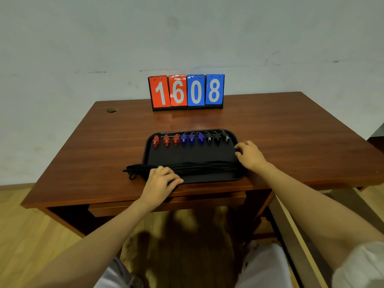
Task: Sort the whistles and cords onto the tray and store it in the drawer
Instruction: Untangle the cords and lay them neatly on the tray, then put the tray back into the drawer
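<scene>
A black tray [193,153] lies on the wooden desk near its front edge. Along the tray's far side stands a row of whistles: three red whistles [166,139], three blue whistles [191,138] and three black whistles [217,137]. A bundle of black cords [199,167] lies across the tray's near side, its left end hanging over the rim onto the desk. My left hand [161,178] grips the tray's front left corner, over the cords. My right hand [250,153] grips the tray's right rim.
A flip scoreboard [187,91] reading 1608 stands at the back of the desk [291,132]. A shut drawer [166,202] sits under the desk front. A cable hole [112,110] is at the back left. A wooden frame [301,235] leans at the right.
</scene>
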Available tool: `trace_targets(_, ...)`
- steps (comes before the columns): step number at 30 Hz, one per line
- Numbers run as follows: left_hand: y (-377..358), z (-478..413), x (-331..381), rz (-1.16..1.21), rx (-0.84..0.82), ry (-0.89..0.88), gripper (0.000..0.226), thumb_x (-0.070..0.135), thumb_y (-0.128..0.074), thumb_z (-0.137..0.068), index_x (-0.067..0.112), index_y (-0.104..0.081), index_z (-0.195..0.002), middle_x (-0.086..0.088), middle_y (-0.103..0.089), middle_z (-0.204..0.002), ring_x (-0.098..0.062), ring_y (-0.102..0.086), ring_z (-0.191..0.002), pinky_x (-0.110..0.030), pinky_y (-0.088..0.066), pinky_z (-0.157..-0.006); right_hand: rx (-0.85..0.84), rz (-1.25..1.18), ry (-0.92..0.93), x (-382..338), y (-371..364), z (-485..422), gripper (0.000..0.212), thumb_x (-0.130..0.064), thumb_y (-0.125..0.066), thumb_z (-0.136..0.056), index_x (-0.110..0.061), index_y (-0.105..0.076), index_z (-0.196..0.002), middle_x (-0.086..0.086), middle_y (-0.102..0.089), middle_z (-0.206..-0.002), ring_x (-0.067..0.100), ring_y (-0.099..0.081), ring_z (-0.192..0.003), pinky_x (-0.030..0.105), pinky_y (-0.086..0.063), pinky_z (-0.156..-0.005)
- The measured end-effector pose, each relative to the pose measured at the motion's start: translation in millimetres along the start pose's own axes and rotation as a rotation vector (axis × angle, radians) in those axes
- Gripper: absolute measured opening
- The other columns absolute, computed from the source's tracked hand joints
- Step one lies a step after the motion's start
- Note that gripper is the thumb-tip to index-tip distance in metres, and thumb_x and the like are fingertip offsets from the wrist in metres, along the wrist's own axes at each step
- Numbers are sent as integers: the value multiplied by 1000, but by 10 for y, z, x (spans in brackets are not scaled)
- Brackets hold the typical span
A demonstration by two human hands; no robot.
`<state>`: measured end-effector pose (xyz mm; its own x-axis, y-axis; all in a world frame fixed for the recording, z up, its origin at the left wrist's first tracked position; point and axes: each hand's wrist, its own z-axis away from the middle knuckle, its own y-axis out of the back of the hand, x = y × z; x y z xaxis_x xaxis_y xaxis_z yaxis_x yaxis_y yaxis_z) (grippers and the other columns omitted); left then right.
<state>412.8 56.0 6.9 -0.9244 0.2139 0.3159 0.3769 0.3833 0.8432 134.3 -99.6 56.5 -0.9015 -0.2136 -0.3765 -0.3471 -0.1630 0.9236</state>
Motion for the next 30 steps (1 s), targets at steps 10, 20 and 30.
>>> trace_targets(10, -16, -61, -215, 213, -45, 62, 60, 80, -32, -74, 39, -75, -83, 28, -55, -83, 13, -37, -94, -14, -15, -89, 6, -79, -179, -66, -40, -208, 44, -11, -51, -94, -13, -39, -136, 16, -55, -125, 36, -58, -100, 45, -54, -77)
trace_targets(20, 142, -346, -510, -98, -130, 51, 58, 74, -35, -74, 34, -76, -88, 11, -48, -87, -15, -41, -92, -31, -18, -79, -67, -228, -282, -113, 13, -144, 76, -12, -66, -85, -10, -19, -145, 20, -57, -120, 34, -61, -95, 46, -55, -80)
trace_targets(30, 107, -546, -182, -242, -259, 465, 47, 35, -24, -102, 11, -55, -128, -13, -54, -125, -32, -44, -119, -43, -30, -100, -27, 194, -157, -218, 74, 44, 67, -49, -57, -88, -13, -35, -140, 11, -49, -132, 32, -58, -110, 38, -49, -80)
